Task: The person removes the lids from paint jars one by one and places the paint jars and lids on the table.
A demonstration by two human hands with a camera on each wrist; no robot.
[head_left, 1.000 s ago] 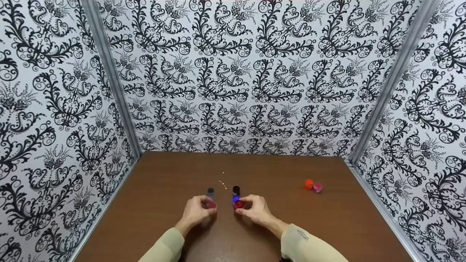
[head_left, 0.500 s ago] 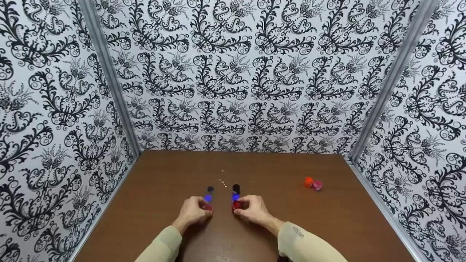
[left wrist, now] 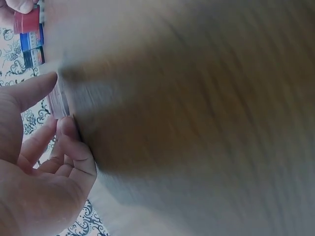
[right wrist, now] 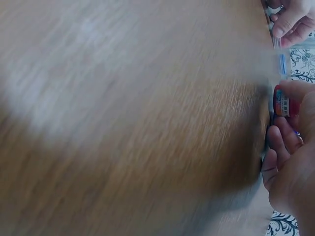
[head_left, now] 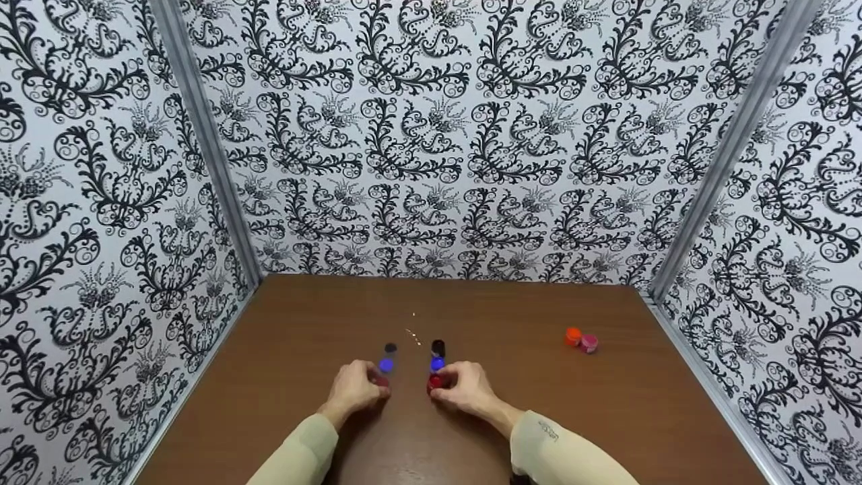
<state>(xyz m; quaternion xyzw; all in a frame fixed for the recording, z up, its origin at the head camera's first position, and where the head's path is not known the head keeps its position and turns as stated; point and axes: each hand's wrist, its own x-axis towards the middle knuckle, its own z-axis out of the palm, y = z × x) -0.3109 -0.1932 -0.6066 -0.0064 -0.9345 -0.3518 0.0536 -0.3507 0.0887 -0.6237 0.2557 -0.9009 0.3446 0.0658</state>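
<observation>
My left hand [head_left: 351,389] pinches a small clear round lid tinted red [head_left: 382,382], low over the table; its rim shows between thumb and fingers in the left wrist view [left wrist: 60,102]. Behind it in a line lie a blue-tinted lid [head_left: 386,364] and a dark one [head_left: 390,347]. Across a narrow gap, my right hand [head_left: 471,391] holds a small red paint pot [head_left: 435,382] between thumb and fingers, its printed label visible in the right wrist view [right wrist: 282,103]. A blue paint pot [head_left: 438,364] and a black paint pot [head_left: 438,347] stand behind it.
An orange pot [head_left: 573,336] and a pink pot [head_left: 589,344] stand side by side at the right of the brown table [head_left: 512,316]. Several pale specks [head_left: 413,335] lie toward the back. Patterned walls [head_left: 431,148] enclose the table behind and at both sides.
My left hand has drawn the red-tinted lid left, leaving the blue-tinted lid uncovered. My right hand has brought the red pot slightly left and nearer, so it no longer overlaps the blue pot as much.
</observation>
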